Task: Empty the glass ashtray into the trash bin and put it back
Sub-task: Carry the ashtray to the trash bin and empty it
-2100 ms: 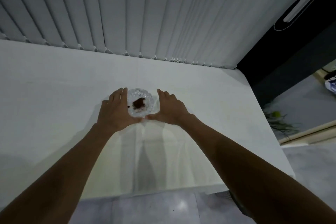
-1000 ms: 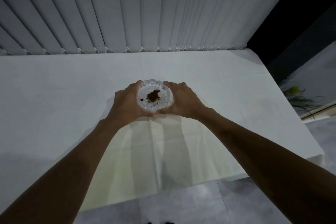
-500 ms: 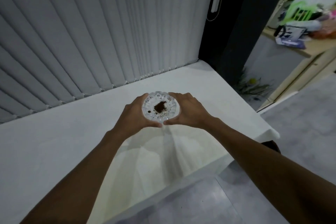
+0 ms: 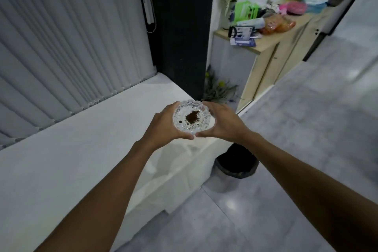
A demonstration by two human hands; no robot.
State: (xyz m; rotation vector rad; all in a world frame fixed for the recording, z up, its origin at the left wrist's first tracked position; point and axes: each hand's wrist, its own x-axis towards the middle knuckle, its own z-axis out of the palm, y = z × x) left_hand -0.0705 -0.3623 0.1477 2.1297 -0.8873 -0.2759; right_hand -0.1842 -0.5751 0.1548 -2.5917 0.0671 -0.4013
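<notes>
The round cut-glass ashtray [image 4: 192, 117] holds a small heap of brown ash in its middle. It is lifted above the right end of the white table [image 4: 61, 159], held level. My left hand [image 4: 163, 125] cups its left side and my right hand [image 4: 223, 124] cups its right side, thumbs nearly meeting under the near rim. The trash bin [image 4: 235, 166], lined with a black bag, stands on the floor just past the table's right corner, below and to the right of my hands; my right forearm covers part of it.
Grey vertical blinds [image 4: 71, 37] hang behind the table, with a black pillar [image 4: 184, 26] beside them. A wooden cabinet [image 4: 272, 51] cluttered with bags and boxes stands at the back right. Some plants [image 4: 218, 90] lie on the grey tiled floor [image 4: 306, 139] near the pillar.
Both hands closed around the ashtray and lifted it off the table. The view has swung right, bringing the trash bin, cabinet and floor into sight, and the ashtray now hangs near the table's right corner.
</notes>
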